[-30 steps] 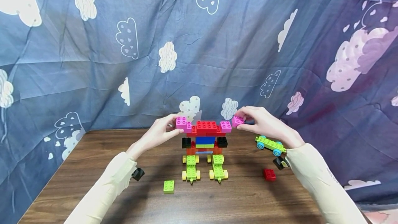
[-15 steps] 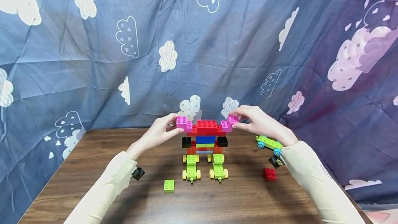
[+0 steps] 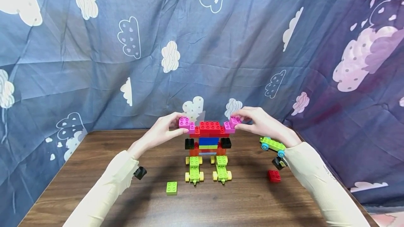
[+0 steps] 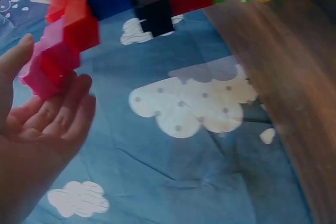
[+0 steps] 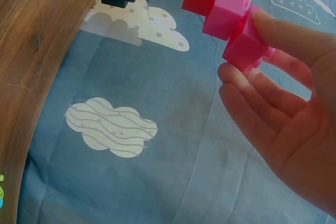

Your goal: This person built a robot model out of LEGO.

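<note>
A robot-like figure of toy bricks stands mid-table, with red bricks (image 3: 209,126) on top, blue bricks (image 3: 208,141) below and two lime wheeled bases (image 3: 194,173) as feet. Stepped pink bricks stick out at both its shoulders. My left hand (image 3: 162,129) holds the outer left pink brick (image 3: 184,122) between thumb and fingers; in the left wrist view, the fingers (image 4: 58,111) lie under it. On the other side, my right hand (image 3: 260,123) pinches the outer right pink brick (image 5: 245,45), which sits on the stud end of the inner pink brick (image 5: 223,14). Black bricks (image 3: 226,143) jut out lower down.
A loose lime brick (image 3: 172,188) lies in front of the figure, left of centre. To the right are a red brick (image 3: 274,176) and a lime car base with blue wheels (image 3: 272,144). A cloud-print cloth (image 3: 202,45) hangs behind the wooden table (image 3: 202,206).
My right hand has moved left and brought its pink brick from beside the right shoulder onto the inner pink brick. My left hand stays at the left pink brick.
</note>
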### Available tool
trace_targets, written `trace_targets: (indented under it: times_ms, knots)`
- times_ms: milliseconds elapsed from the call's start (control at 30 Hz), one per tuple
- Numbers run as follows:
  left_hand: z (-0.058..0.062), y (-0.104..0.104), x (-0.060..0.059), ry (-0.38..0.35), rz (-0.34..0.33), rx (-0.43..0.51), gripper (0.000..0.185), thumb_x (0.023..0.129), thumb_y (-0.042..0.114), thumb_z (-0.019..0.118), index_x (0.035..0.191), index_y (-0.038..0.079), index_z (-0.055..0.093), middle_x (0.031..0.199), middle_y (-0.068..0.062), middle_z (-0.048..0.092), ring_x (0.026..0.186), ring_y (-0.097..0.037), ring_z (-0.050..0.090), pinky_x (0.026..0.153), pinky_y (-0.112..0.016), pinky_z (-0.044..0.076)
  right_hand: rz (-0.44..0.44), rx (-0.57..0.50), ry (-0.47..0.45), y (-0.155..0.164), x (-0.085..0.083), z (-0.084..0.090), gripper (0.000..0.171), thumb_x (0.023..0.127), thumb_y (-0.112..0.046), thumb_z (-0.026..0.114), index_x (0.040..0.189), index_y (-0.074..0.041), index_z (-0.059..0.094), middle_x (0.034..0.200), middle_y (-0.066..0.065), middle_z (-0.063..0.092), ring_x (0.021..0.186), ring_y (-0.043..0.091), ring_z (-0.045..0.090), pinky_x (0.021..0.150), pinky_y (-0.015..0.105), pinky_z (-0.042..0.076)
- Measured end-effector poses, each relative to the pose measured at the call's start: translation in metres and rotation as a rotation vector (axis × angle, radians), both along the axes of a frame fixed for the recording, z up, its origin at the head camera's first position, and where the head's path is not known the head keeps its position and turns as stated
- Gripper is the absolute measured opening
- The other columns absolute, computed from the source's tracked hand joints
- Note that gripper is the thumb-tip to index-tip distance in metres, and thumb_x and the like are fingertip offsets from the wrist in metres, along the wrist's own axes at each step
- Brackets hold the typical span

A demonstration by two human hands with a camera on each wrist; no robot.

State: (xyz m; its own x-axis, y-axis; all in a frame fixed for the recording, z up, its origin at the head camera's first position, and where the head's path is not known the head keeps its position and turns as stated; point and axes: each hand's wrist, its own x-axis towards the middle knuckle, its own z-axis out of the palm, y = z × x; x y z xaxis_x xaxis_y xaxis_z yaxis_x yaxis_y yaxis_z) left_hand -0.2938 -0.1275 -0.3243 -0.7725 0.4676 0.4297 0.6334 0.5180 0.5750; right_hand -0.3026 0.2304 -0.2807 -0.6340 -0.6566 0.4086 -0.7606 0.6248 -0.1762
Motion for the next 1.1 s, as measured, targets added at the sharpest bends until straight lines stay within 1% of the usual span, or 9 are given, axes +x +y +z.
trace_targets:
  times_ms: [133, 233, 333, 400, 500, 667, 833, 933, 1100]
  knots:
    - [0.017, 0.01, 0.001, 0.023, -0.003, -0.022, 0.041, 0.09, 0.027, 0.074, 0.124, 0.009, 0.063, 0.116, -0.007, 0.069, 0.104, -0.022, 0.065, 0.097, -0.043, 0.055, 0.003, 0.005, -0.009, -0.001, 0.001, 0.001, 0.034, 0.084, -0.017, 0.079, 0.116, -0.01, 0.07, 0.099, 0.001, 0.07, 0.085, 0.019, 0.064, 0.075, 0.031, 0.055]
    - [0.031, 0.024, 0.0, 0.072, -0.025, -0.051, 0.036, 0.09, 0.026, 0.072, 0.121, 0.009, 0.064, 0.116, -0.008, 0.068, 0.107, -0.023, 0.064, 0.097, -0.042, 0.055, 0.004, 0.013, -0.006, -0.001, 0.002, 0.001, 0.035, 0.084, -0.016, 0.079, 0.117, -0.008, 0.07, 0.1, 0.002, 0.07, 0.084, 0.019, 0.064, 0.073, 0.029, 0.054]
    - [0.045, 0.043, 0.0, 0.149, -0.053, -0.104, 0.035, 0.09, 0.025, 0.072, 0.119, 0.006, 0.064, 0.114, -0.01, 0.068, 0.105, -0.024, 0.064, 0.095, -0.039, 0.056, 0.006, 0.021, -0.001, -0.001, 0.003, 0.001, 0.035, 0.085, -0.016, 0.078, 0.118, -0.008, 0.07, 0.1, 0.003, 0.07, 0.083, 0.018, 0.063, 0.072, 0.031, 0.055]
    - [0.053, 0.058, 0.0, 0.189, -0.054, -0.154, 0.036, 0.09, 0.026, 0.073, 0.119, 0.005, 0.065, 0.113, -0.011, 0.068, 0.104, -0.024, 0.064, 0.095, -0.037, 0.054, 0.008, 0.027, 0.009, -0.001, 0.003, 0.0, 0.035, 0.085, -0.016, 0.078, 0.119, -0.008, 0.07, 0.102, 0.003, 0.071, 0.083, 0.016, 0.063, 0.072, 0.033, 0.055]
    - [0.06, 0.079, 0.001, 0.182, -0.043, -0.225, 0.037, 0.09, 0.027, 0.072, 0.119, 0.005, 0.066, 0.114, -0.011, 0.068, 0.104, -0.023, 0.064, 0.096, -0.035, 0.054, 0.011, 0.028, 0.02, -0.001, 0.003, 0.0, 0.036, 0.085, -0.016, 0.077, 0.12, -0.008, 0.07, 0.104, 0.003, 0.071, 0.083, 0.013, 0.061, 0.072, 0.034, 0.055]
    - [0.055, 0.107, 0.002, 0.093, -0.01, -0.334, 0.039, 0.091, 0.028, 0.072, 0.122, 0.005, 0.066, 0.121, -0.012, 0.069, 0.11, -0.023, 0.066, 0.098, -0.033, 0.055, 0.034, 0.03, 0.021, -0.001, 0.005, 0.0, 0.039, 0.086, -0.016, 0.076, 0.124, -0.009, 0.068, 0.108, 0.005, 0.07, 0.085, 0.012, 0.061, 0.074, 0.033, 0.057]
    - [0.047, 0.124, 0.001, 0.082, 0.046, -0.454, 0.04, 0.092, 0.034, 0.071, 0.122, 0.008, 0.068, 0.12, -0.009, 0.071, 0.106, -0.019, 0.069, 0.092, -0.03, 0.057, 0.052, 0.025, 0.034, -0.001, 0.006, -0.001, 0.037, 0.087, -0.013, 0.074, 0.124, -0.007, 0.068, 0.107, 0.006, 0.07, 0.083, 0.012, 0.06, 0.072, 0.028, 0.054]
    - [0.044, 0.13, 0.0, 0.085, 0.057, -0.465, 0.037, 0.092, 0.034, 0.071, 0.118, 0.008, 0.071, 0.114, -0.008, 0.074, 0.098, -0.018, 0.07, 0.086, -0.029, 0.058, 0.054, 0.02, 0.051, -0.001, 0.005, -0.001, 0.036, 0.087, -0.012, 0.075, 0.122, -0.006, 0.069, 0.104, 0.006, 0.07, 0.082, 0.015, 0.06, 0.071, 0.026, 0.053]
    - [0.037, 0.135, -0.005, 0.076, 0.042, -0.448, 0.031, 0.092, 0.033, 0.071, 0.113, 0.01, 0.073, 0.104, -0.005, 0.076, 0.087, -0.016, 0.069, 0.077, -0.024, 0.058, 0.033, 0.025, 0.065, 0.0, 0.004, -0.001, 0.033, 0.087, -0.01, 0.074, 0.119, -0.005, 0.069, 0.102, 0.005, 0.071, 0.083, 0.013, 0.061, 0.074, 0.032, 0.055]
